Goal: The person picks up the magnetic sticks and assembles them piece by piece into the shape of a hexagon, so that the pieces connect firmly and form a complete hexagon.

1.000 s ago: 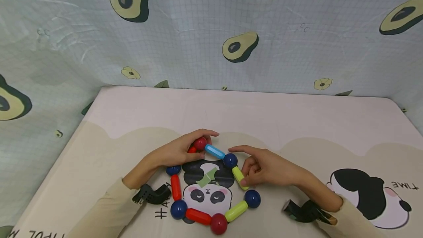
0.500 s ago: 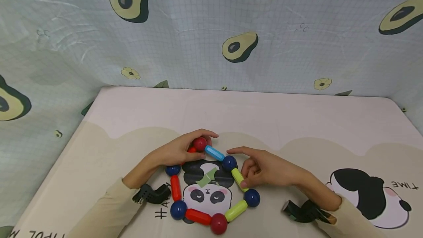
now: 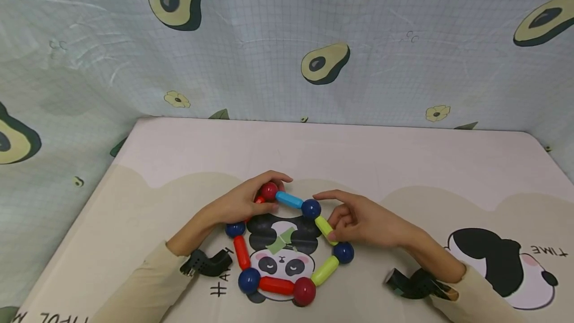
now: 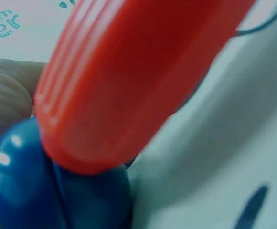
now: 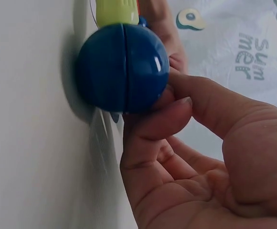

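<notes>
A ring of coloured rods and balls lies on the table. At its top left my left hand [image 3: 242,198] grips around the red ball [image 3: 269,191] and a mostly hidden red rod [image 3: 259,199]. A light-blue rod [image 3: 289,200] runs from that ball to a blue ball [image 3: 311,209]. My right hand [image 3: 365,221] pinches the upper yellow-green rod [image 3: 324,227], its index finger stretched towards that blue ball. The rod's lower end meets the right blue ball [image 3: 343,252], which also looms in the right wrist view. Close in the left wrist view, a red rod [image 4: 129,81] meets a blue ball [image 4: 57,191].
Another yellow-green rod [image 3: 325,270], a red ball [image 3: 304,291] and a red rod [image 3: 276,285] form the ring's near side. Printed pandas mark the table cover [image 3: 403,163]. An avocado-patterned sheet [image 3: 251,74] hangs behind. Black wrist cameras sit under both forearms.
The gap between the upper yellow-green rod and the right blue ball has closed. Since then the ring's right side has moved away from me, and its near side has shifted right and slightly away.
</notes>
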### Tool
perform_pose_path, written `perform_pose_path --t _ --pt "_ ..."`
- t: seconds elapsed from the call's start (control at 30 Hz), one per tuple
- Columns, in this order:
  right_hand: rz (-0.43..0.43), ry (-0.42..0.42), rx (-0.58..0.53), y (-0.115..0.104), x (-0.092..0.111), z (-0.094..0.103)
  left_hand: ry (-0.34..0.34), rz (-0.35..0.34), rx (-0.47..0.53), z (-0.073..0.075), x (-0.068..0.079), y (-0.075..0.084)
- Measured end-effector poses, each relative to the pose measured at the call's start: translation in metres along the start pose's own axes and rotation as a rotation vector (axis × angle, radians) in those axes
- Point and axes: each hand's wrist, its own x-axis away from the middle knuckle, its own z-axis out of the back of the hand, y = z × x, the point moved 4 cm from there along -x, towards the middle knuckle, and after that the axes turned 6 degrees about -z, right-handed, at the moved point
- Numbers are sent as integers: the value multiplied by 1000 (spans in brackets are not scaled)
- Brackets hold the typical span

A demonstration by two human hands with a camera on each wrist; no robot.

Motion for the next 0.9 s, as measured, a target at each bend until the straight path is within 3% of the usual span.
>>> perform_pose_path --t 0.43,0.63,0.9 --pt "24 103 15 1 0 8 35 -29 -44 1 0 2" --pt "21 175 76 2 0 14 48 -38 4 2 -1 4" --pt "29 257 136 5 1 26 49 -107 94 0 -3 6"
